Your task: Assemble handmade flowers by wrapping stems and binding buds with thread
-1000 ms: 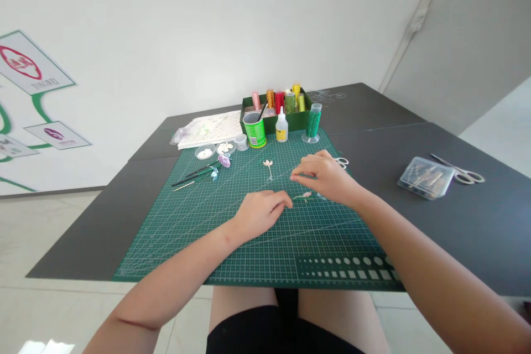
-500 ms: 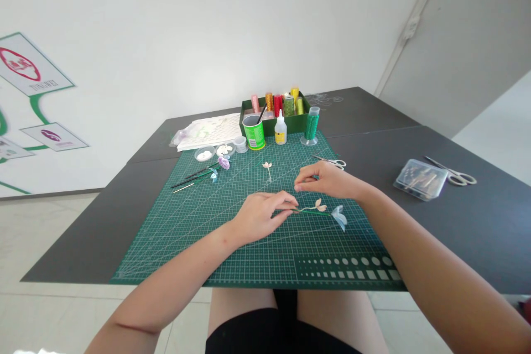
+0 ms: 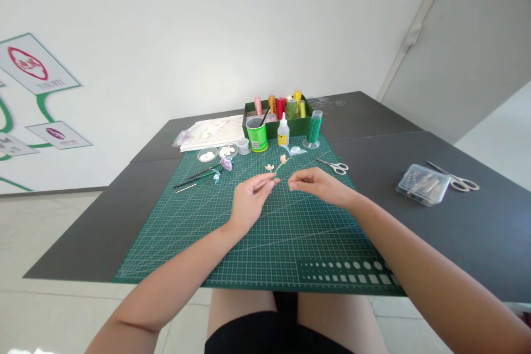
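Note:
My left hand [image 3: 251, 197] is closed, thumb and fingers pinching the lower end of a thin artificial flower stem [image 3: 277, 170]. The stem points up and away. It carries pale peach buds [image 3: 283, 159] and a light blue flower [image 3: 295, 150] at its tip. Just right of it, my right hand [image 3: 315, 183] hovers over the mat with fingertips pressed together; anything between them is too fine to see. Beyond my left fingers lies a separate small peach flower [image 3: 269, 167], its stem mostly hidden by the hand.
On the green cutting mat [image 3: 199, 243] stand a green can [image 3: 257, 137], a glue bottle [image 3: 283, 134] and a green thread spool [image 3: 314, 128]. Small scissors [image 3: 338, 167] lie right of them; finished flowers [image 3: 226, 164] and dishes [image 3: 207, 155] are left. A thread box [image 3: 298, 128] sits behind, a clear case [image 3: 423, 185] far right.
My left hand has swung the stem from pointing right to pointing away from me, raising it slightly. The right hand has shifted a little left and stays pinched.

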{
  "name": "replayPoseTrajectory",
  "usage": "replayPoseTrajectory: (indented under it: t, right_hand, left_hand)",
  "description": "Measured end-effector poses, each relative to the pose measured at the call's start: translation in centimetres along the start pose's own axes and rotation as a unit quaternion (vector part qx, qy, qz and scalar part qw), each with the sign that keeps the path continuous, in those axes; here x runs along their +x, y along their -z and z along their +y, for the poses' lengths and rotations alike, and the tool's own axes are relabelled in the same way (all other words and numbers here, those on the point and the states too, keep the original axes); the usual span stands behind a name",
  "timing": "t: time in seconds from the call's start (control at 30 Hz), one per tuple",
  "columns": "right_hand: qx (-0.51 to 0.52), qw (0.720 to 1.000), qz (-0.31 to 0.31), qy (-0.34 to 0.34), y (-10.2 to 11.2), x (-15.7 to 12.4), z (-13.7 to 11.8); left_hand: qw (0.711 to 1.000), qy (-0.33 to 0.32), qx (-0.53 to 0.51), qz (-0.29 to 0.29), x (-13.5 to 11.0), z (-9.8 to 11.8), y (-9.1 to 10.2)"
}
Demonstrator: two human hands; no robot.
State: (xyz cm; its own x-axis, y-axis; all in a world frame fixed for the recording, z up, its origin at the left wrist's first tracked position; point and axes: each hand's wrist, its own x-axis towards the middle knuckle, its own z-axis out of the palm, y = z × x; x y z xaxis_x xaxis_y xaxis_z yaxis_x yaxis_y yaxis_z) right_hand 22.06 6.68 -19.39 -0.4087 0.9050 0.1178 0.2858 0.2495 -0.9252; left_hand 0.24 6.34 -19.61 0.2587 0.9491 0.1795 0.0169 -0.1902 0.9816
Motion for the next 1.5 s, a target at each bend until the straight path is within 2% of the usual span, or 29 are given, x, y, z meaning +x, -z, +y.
replayPoseTrajectory:
  t: [0.17, 0.23, 0.3, 0.37, 0.4, 0.43, 0.53, 0.6, 0.7, 0.8, 0.9, 1.07, 1.3, 1.5]
  right_hand:
    - [-0.051, 0.997, 0.053, -0.005, 0.5, 0.0, 0.3]
    - [-0.125, 0.985, 0.11, -0.037, 1.0, 0.1, 0.9]
    - [-0.201, 0.958, 0.197, -0.062, 1.1, 0.1, 1.3]
    - [-0.215, 0.939, 0.261, -0.067, 0.7, 0.1, 1.2]
    - [-0.187, 0.942, 0.27, -0.066, 0.4, 0.1, 0.8]
    - [-0.136, 0.953, 0.261, -0.066, -0.1, 0.0, 0.4]
    - [0.072, 0.979, 0.173, -0.077, -1.8, -0.1, -1.3]
    - [0.177, 0.971, 0.13, -0.09, -2.9, -0.2, -2.1]
    - [0.237, 0.959, 0.122, -0.096, -4.1, 0.0, -2.1]
    - [0.201, 0.965, 0.158, -0.059, -4.7, 0.3, -1.3]
    - [0.115, 0.975, 0.189, -0.017, -4.9, 0.3, -0.6]
    - [0.017, 0.975, 0.221, 0.004, -4.8, 0.0, -0.6]
    - [-0.065, 0.969, 0.237, 0.017, -4.4, -0.2, -1.3]
    - [-0.128, 0.965, 0.225, 0.026, -4.3, -0.2, -1.1]
  left_hand:
    - [0.994, 0.073, -0.076, 0.027, 0.7, -0.6, 0.2]
    - [0.992, 0.089, -0.09, 0.027, 0.7, -0.7, 0.2]
    - [0.99, 0.098, -0.097, 0.028, 0.7, -0.6, 0.1]
    - [0.989, 0.102, -0.101, 0.03, 0.7, -0.6, 0.1]
    - [0.989, 0.104, -0.101, 0.031, 0.7, -0.6, 0.1]
    - [0.989, 0.105, -0.101, 0.031, 0.7, -0.6, 0.1]
    - [0.989, 0.107, -0.101, 0.029, 0.8, -0.6, 0.1]
    - [0.99, 0.102, -0.098, 0.024, 0.8, -0.7, 0.0]
    - [0.992, 0.094, -0.087, 0.016, 0.7, -0.7, -0.2]
    - [0.993, 0.087, -0.074, 0.014, 0.5, -0.9, -0.4]
    - [0.994, 0.081, -0.072, 0.012, 0.5, -1.1, -0.4]
    - [0.991, 0.094, -0.098, 0.023, 0.8, -1.4, -0.4]
    - [0.982, 0.122, -0.14, 0.016, 0.7, -1.1, -0.7]
    - [0.966, 0.183, -0.181, -0.031, 0.7, -0.8, -0.4]
